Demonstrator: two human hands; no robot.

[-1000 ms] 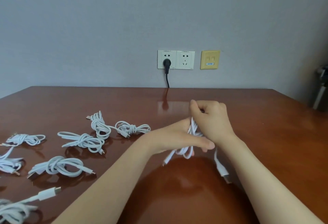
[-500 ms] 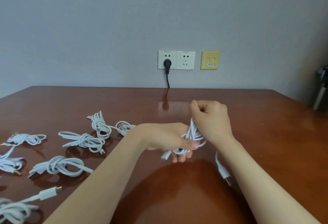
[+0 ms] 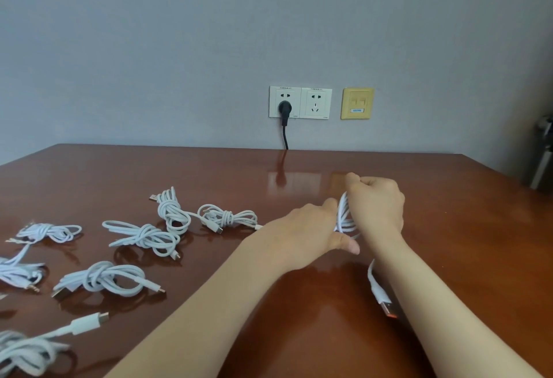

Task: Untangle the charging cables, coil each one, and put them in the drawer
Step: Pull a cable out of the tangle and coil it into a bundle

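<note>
The reference landmark is the white double wall socket (image 3: 300,102), set in the grey wall above the far edge of the glossy red-brown wooden table (image 3: 449,228).

**Held item.** A white charging cable bundle (image 3: 345,216), gathered in several loops, is held above the table, below and slightly right of the socket.
- The right hand (image 3: 377,204) has a closed grip, with its fingers curled round the top of the loops.
- The left hand (image 3: 311,228) meets the bundle from the left. Its thumb lies under the loops and its fingers are hidden behind the hand, so its grip appears closed on the bundle.
- The free end hangs below the right forearm and ends in an orange-tipped USB plug (image 3: 387,307) close to the table.

**Items on the table.** All lie below and left of the socket.
- Two knotted white coils are nearest it (image 3: 172,213) (image 3: 227,216).
- Further left and nearer the person are more knotted white coils (image 3: 143,237) (image 3: 49,231) (image 3: 104,279) (image 3: 18,273).
- At the bottom left edge lies a loose white cable (image 3: 27,350) with its connector (image 3: 86,322) stretched out.

**Wall.** A black plug (image 3: 284,107) sits in the socket's left outlet. A yellow data plate (image 3: 357,103) is just right of the socket.
</note>
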